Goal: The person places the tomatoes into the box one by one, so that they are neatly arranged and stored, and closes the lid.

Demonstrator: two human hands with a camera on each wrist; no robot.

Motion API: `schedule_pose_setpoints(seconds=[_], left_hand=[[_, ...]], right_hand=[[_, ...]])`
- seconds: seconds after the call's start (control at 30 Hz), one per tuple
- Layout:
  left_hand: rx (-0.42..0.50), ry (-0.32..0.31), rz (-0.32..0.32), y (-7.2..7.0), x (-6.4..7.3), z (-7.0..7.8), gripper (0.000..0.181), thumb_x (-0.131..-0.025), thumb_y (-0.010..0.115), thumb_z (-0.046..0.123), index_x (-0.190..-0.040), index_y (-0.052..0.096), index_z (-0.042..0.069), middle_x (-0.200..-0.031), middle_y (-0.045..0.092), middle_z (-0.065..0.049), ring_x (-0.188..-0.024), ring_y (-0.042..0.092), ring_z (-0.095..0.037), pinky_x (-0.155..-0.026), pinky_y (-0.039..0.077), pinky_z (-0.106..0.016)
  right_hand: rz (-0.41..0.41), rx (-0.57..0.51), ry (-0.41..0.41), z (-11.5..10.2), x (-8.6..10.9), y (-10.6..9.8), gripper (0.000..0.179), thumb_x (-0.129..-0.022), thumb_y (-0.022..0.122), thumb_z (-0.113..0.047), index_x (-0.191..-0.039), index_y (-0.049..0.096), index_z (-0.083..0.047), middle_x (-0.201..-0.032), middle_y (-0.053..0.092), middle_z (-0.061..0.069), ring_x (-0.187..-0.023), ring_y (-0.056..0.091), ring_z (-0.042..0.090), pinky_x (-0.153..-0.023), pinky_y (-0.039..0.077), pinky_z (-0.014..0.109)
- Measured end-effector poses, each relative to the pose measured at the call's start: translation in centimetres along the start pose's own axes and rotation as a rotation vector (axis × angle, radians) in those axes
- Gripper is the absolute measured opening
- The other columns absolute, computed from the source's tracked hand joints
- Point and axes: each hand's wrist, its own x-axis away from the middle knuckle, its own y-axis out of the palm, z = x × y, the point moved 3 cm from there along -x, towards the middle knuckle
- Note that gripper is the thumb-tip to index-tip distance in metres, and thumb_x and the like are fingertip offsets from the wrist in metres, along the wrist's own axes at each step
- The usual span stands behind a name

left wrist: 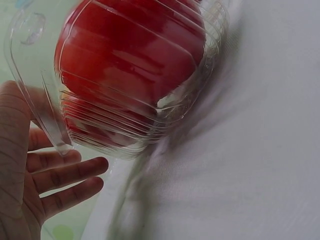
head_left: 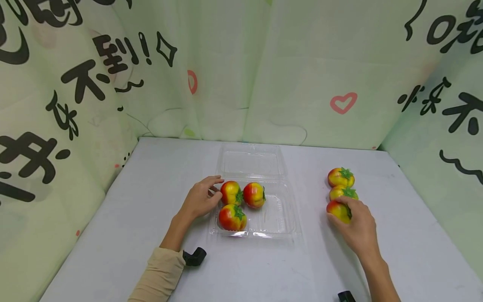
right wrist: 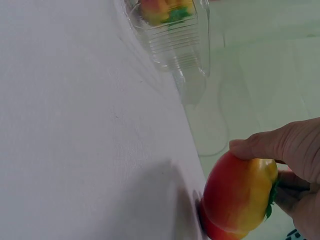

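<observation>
A clear plastic clamshell box (head_left: 277, 209) lies with its lid (head_left: 250, 162) folded back. Three red-and-yellow fruits with green leafy tops, looking like persimmons (head_left: 232, 217), sit in its left part. At the box's left edge is my left hand (head_left: 203, 196), fingers loosely extended beside the rim; in the left wrist view the clear rim crosses in front of part of it. On the right, my right hand (head_left: 356, 224) grips the nearest persimmon (head_left: 337, 211) of a row between thumb and fingers. Right behind it stand two more, a middle persimmon (head_left: 341, 192) and a far persimmon (head_left: 341, 178).
The white tabletop (head_left: 260, 268) extends around the box and the row of fruit. Pale green curtains (head_left: 302, 75) with black lettering and red hearts close off the back and sides. A black strap piece (head_left: 194, 256) juts from the left wrist.
</observation>
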Motion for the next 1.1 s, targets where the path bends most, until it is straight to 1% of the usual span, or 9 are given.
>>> schedule_pose_setpoints(seconds=[0.23,0.4,0.7,1.1], left_hand=[[0.001,0.001,0.002,0.1,-0.1,-0.1,0.042,-0.089,0.061,0.011,-0.129,0.067,-0.001,-0.14,0.062,-0.017,-0.097,0.072,-0.029,-0.086,0.062,-0.042],[0.004,-0.004,0.004,0.1,0.0,-0.2,0.042,-0.09,0.061,0.011,-0.13,0.067,-0.001,-0.14,0.062,-0.016,-0.098,0.072,-0.029,-0.086,0.062,-0.042],[0.002,0.004,0.009,0.2,0.0,-0.2,0.042,-0.089,0.061,0.012,-0.129,0.068,0.0,-0.14,0.063,-0.016,-0.097,0.072,-0.028,-0.086,0.062,-0.042],[-0.002,0.005,0.007,0.1,0.0,0.0,0.042,-0.089,0.063,0.012,-0.129,0.067,0.0,-0.14,0.063,-0.017,-0.097,0.072,-0.029,-0.086,0.062,-0.042]], right_hand=[[-0.024,-0.027,0.006,-0.9,0.0,0.3,0.05,-0.081,0.083,-0.004,-0.127,0.063,0.0,-0.13,0.058,0.026,-0.122,0.048,0.046,-0.102,0.041,0.07],[-0.032,-0.034,-0.001,-1.4,-0.1,0.5,0.051,-0.081,0.083,-0.005,-0.128,0.063,-0.001,-0.13,0.058,0.025,-0.123,0.048,0.045,-0.103,0.041,0.069],[-0.003,-0.061,-0.047,-2.1,-0.1,0.5,0.052,-0.08,0.085,-0.006,-0.127,0.063,-0.001,-0.13,0.06,0.024,-0.122,0.051,0.043,-0.102,0.043,0.068],[0.013,-0.081,-0.106,-3.7,-0.4,0.8,0.051,-0.08,0.085,-0.005,-0.127,0.064,-0.001,-0.129,0.062,0.022,-0.122,0.052,0.041,-0.101,0.046,0.067]])
